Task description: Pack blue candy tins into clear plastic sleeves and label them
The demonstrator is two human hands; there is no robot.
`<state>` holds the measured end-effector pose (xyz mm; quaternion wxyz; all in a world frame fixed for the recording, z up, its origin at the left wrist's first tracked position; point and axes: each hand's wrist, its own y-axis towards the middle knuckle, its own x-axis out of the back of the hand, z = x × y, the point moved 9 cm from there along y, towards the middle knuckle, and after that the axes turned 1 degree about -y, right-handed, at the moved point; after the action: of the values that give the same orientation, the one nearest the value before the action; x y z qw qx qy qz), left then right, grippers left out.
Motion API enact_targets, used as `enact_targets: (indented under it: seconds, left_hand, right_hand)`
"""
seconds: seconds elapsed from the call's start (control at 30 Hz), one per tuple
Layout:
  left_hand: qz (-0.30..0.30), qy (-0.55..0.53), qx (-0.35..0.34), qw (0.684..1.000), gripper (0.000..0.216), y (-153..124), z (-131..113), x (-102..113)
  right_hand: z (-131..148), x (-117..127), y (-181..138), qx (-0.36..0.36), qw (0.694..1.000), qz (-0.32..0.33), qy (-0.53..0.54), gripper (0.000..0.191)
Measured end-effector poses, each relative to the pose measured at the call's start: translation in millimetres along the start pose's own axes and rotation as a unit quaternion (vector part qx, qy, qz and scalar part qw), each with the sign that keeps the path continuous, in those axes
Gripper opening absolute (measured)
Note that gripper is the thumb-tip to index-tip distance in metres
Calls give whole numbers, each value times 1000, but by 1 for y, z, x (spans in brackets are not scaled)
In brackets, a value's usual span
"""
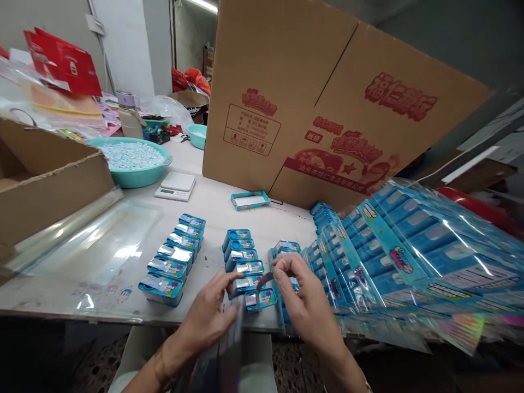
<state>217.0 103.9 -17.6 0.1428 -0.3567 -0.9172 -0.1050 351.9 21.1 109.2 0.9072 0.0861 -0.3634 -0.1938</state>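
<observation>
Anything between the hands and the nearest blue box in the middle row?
No other box, but a thin curved strip by the right hand appears to cross over that blue box. A blurred shape by the left hand reaches near the box's left end.

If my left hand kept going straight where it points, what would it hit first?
Your left hand would probably meet the middle row of blue packs; any remaining gap is unclear.
</observation>
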Motion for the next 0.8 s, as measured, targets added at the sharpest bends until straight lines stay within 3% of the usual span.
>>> enact_targets:
  seconds: [0.1, 0.13, 0.2, 0.27, 0.37, 0.5, 0.6, 0.8]
  left_hand:
    - [91, -186, 98, 973, 79, -8, -1, -16]
    - [108, -235, 123, 958, 77, -10, -3, -20]
    - [116, -275, 148, 943, 51, -7, -4, -22]
    - [83, -253, 143, 953, 33, 3, 0, -15]
    - [0, -198, 129, 972, 51, 21, 9, 5]
    - [-64, -72, 133, 987, 52, 42, 17, 28]
    - [-74, 31, 147, 986, 51, 58, 21, 38]
    - [-59, 129, 183, 973, 45, 87, 39, 38]
  right_hand:
    - [-19, -18, 9, -56, 996, 19, 63, 24]
    - [-26, -25, 10, -74, 994, 22, 78, 24]
    - [-36, -36, 13, -102, 989, 23, 104, 25]
    - [-44, -45, 17, -117, 985, 22, 125, 25]
    - [-54, -57, 28, -132, 983, 22, 129, 26]
    - [-62, -63, 51, -121, 991, -44, 40, 24]
    - [-65, -66, 67, -102, 990, -88, -34, 22]
    - [-84, -77, 84, -95, 986, -93, -104, 20]
